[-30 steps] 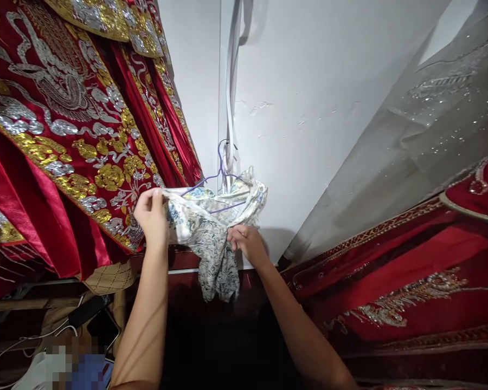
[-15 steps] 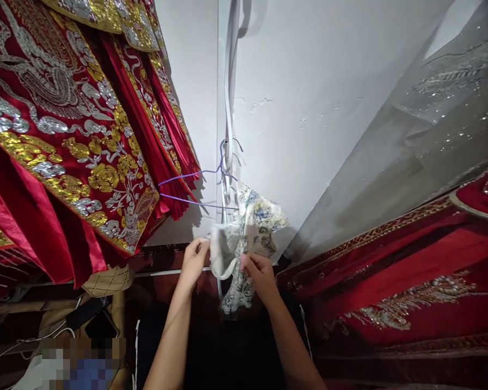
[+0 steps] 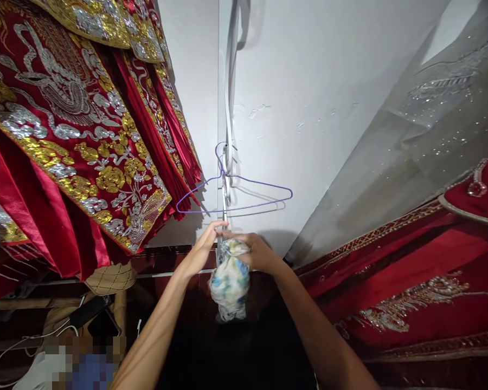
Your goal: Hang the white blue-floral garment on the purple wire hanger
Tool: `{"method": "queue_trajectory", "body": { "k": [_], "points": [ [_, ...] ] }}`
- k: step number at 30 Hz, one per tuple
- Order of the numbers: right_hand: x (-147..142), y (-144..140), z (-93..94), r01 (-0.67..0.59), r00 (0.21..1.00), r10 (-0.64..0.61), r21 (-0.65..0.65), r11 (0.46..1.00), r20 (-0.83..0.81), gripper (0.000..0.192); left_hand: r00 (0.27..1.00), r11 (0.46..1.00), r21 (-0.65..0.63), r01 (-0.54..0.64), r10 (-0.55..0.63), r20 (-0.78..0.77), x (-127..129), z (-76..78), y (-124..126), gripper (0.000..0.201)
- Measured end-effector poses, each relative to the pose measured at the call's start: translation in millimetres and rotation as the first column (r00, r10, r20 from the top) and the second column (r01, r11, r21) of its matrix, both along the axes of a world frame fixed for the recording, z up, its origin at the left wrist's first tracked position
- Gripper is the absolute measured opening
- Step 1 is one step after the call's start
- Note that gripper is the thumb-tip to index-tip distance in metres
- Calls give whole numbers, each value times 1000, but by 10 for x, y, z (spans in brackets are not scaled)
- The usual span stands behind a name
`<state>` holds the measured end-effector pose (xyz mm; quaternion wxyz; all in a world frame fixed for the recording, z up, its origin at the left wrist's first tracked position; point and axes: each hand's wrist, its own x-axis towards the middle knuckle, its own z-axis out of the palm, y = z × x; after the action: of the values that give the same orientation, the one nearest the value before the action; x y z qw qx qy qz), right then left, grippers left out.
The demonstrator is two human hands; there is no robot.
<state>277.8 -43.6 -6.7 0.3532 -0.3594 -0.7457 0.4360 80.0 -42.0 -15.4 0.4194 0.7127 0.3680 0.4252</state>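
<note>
Both hands, the left hand and right hand, pinch the top of a bunched flowery cloth. It hangs just below the bare purple wire hanger.

Cloth bundle, under both hands: white ground, blue and yellow-green floral print.
Wire hanger, just above the hands: purple.
Robes, up and to the left of the left hand: deep red satin, gold and silver embroidery, floral motifs.
Garment, to the right of the right hand: red, gold trim.
Wall, beyond the hands: plain white.
</note>
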Motion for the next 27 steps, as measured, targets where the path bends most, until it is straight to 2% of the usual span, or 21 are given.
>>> {"method": "queue_trajectory", "body": {
  "k": [1, 3, 5, 6, 9, 11, 13, 19, 22, 27],
  "points": [
    [44, 74, 83, 51, 999, -50, 57, 997, -20, 4, 994, 995, -59, 78, -83, -75, -69, -44, -11, 50],
    [110, 244, 217, 217, 972, -202, 127, 968, -118, 24, 941, 969, -150, 196, -229, -251, -192, -151, -53, 45],
    [152, 429, 263, 356, 925, -331, 125, 926, -187, 45, 867, 960, -173, 219, -273, -417, -312, -249, -95, 41],
    [169, 519, 244, 391, 912, -368, 113, 913, -182, 47, 841, 967, -155, 201, -252, -480, -379, -284, -107, 39],
    [240, 730, 72, 424, 905, -417, 87, 901, -87, 24, 812, 997, -51, 57, -76, -579, -608, -298, -86, 35],
    [317, 802, -49, 421, 907, -419, 75, 904, -39, 21, 785, 999, -11, -31, 17, -619, -770, -240, -27, 33],
    [406, 823, -101, 411, 912, -410, 77, 908, -28, 20, 761, 998, 9, -70, 59, -646, -917, -142, 58, 31],
    [530, 729, 23, 387, 917, -397, 153, 909, 40, 18, 783, 977, 162, -141, 210, -586, -1177, 146, 324, 30],
    [525, 682, 34, 383, 919, -392, 151, 911, 36, 17, 757, 956, 204, -212, 293, -585, -1201, 145, 394, 31],
    [560, 675, -4, 433, 893, -447, 167, 886, 55, 15, 735, 952, 191, -238, 306, -605, -1150, 69, 467, 29]
  ]
}}
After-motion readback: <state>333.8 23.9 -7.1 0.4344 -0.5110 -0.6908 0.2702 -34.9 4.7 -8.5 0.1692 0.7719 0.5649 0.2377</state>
